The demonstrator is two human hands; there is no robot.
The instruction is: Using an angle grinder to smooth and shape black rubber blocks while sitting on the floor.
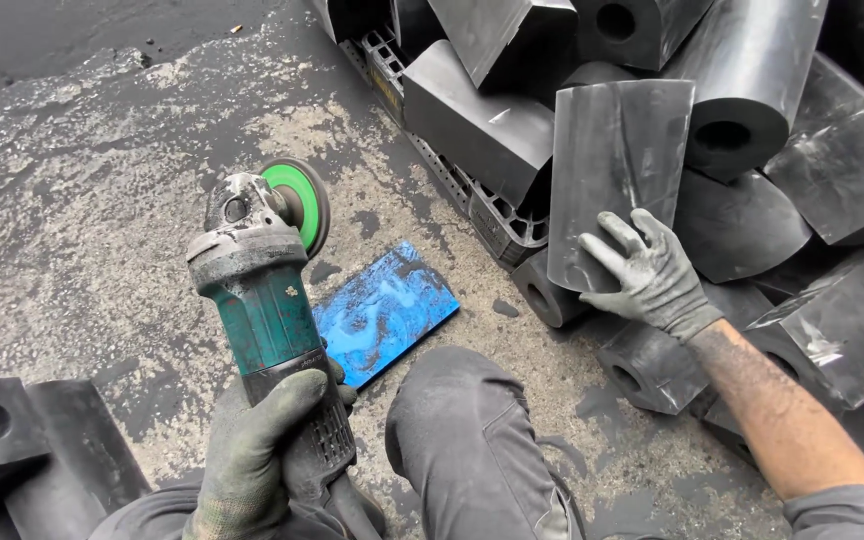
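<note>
We see our gloved left hand (257, 455) clenched in a fist-grip, wrist low; our gloved right hand (647, 275) extended forward, fingers spread, forearm bare.

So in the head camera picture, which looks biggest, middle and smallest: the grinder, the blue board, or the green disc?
1. The angle grinder, held in the left hand, looks largest, though it is closer to the camera, so that is unsure.
2. The blue board on the floor.
3. The green disc, clearly smallest.
</note>
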